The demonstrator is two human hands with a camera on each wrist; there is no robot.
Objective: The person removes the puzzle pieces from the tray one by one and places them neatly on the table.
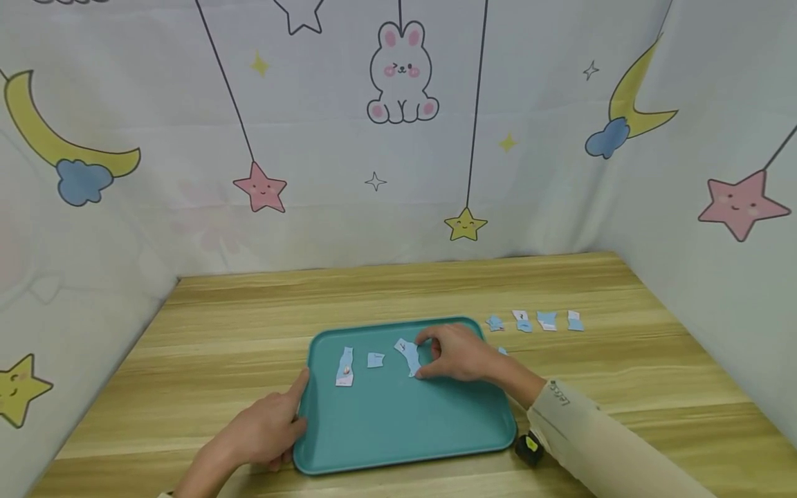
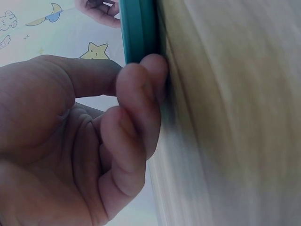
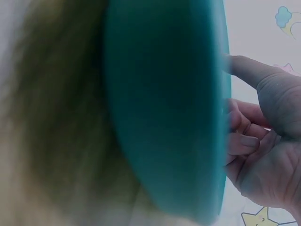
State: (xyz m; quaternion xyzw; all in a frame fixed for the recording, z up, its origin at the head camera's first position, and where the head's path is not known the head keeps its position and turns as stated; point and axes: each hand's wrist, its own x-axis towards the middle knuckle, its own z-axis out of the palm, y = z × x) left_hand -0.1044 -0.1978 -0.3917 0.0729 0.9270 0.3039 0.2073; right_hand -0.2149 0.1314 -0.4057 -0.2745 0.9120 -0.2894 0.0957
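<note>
My left hand (image 1: 268, 425) is at the near left side of a teal tray (image 1: 398, 429), its index finger stretched along the rim. In the left wrist view, the thumb and curled fingers of that hand hold the tray's edge (image 2: 138, 33). Over the tray's right half, my right hand (image 1: 457, 353) holds a curved, torn blue-and-white paper piece (image 1: 408, 355) between thumb and index finger, at its two ends. Left of it on the tray lie a small paper piece (image 1: 376, 360) and a long upright one (image 1: 345, 366). The tray's wall hides the right fingertips in the right wrist view.
On the wooden table (image 1: 249, 304), several torn paper pieces (image 1: 546, 320) lie in a row beyond the tray's right corner. Another scrap (image 1: 502, 351) is mostly hidden behind the right hand. A small black object (image 1: 529, 448) is under the right sleeve. Printed cloth (image 1: 324, 173) surrounds the table.
</note>
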